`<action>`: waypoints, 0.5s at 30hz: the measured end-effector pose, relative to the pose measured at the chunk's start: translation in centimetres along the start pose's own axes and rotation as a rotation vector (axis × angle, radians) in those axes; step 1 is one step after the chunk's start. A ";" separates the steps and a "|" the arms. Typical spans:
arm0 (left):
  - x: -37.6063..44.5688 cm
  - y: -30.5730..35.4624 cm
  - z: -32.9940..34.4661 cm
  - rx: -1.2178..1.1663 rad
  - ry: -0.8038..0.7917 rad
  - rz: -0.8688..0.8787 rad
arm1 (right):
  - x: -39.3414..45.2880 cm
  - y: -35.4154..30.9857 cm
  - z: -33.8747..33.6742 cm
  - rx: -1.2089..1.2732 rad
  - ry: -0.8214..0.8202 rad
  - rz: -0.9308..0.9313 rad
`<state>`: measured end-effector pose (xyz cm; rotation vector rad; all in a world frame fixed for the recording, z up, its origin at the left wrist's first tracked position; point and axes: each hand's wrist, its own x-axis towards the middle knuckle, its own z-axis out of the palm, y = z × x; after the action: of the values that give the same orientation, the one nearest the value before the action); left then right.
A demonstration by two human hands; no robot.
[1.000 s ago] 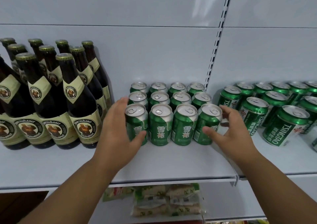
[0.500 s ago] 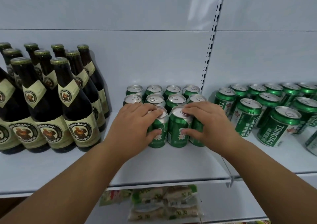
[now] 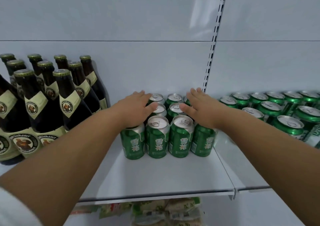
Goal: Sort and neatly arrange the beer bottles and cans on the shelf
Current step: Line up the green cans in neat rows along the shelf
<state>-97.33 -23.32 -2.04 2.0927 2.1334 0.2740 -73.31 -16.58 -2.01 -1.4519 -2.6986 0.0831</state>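
**Both hands flat over the outer columns of a can block**

A block of green cans (image 3: pixel 169 123) stands upright on the white shelf (image 3: pixel 155 177), near its back wall and towards its right end, four across in the front row with more rows behind. The cans touch one another, labels facing the front edge. The two middle front cans show their silver tops and pull tabs in full.

The left hand (image 3: pixel 136 109) lies palm down on the left column of the block, fingers straight and close together, reaching towards the back wall; its thumb is spread aside onto the top of a second-row can. The heel of the hand covers the top of the front left can. The right hand (image 3: pixel 201 108) lies the same way over the right column, fingers straight and together, thumb out towards the middle cans, its heel on the front right can. Neither hand curls round anything.

At the shelf's left end, dark brown bottles (image 3: pixel 52 97) with gold caps and cream labels stand upright in close rows, apart from the block. Past the slotted upright (image 3: pixel 213 40), on the neighbouring shelf board, another group of green cans (image 3: pixel 277 111) stands, blurred at the picture's right edge. Below the shelf's front edge lie packaged goods (image 3: pixel 166 212) in clear wrap.
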 end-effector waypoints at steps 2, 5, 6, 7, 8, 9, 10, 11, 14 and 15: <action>1.3 -0.1 0.5 0.108 -0.086 0.013 | 1.2 0.1 0.5 0.002 -0.067 0.012; 1.7 -0.1 1.3 0.216 -0.089 0.011 | 1.9 0.5 1.6 -0.008 -0.075 -0.002; 1.8 -0.1 1.4 0.228 -0.076 0.003 | 2.1 0.5 1.6 -0.025 -0.067 -0.012; 1.8 -0.1 1.4 0.240 -0.074 -0.001 | 2.2 0.4 1.6 -0.036 -0.061 -0.021; 1.7 0.0 1.3 0.248 -0.082 -0.004 | 2.2 0.3 1.5 -0.036 -0.063 -0.024; 1.8 0.1 1.1 0.248 -0.092 -0.006 | 2.2 0.3 1.3 -0.023 -0.073 -0.020; 1.8 0.3 0.9 0.230 -0.101 -0.003 | 2.2 0.4 1.1 -0.004 -0.091 -0.013; 1.9 0.4 0.7 0.196 -0.106 0.006 | 2.1 0.4 0.8 0.015 -0.110 -0.007; 2.0 1.2 0.5 0.153 -0.086 0.076 | 2.1 0.0 0.3 0.033 -0.118 -0.034; 2.0 1.3 0.6 0.179 -0.089 0.101 | 2.2 -0.3 0.3 0.029 -0.113 -0.060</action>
<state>-95.92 -21.25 -2.30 2.2660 2.0742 -0.0008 -74.81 -14.89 -2.18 -1.3984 -2.8152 0.2062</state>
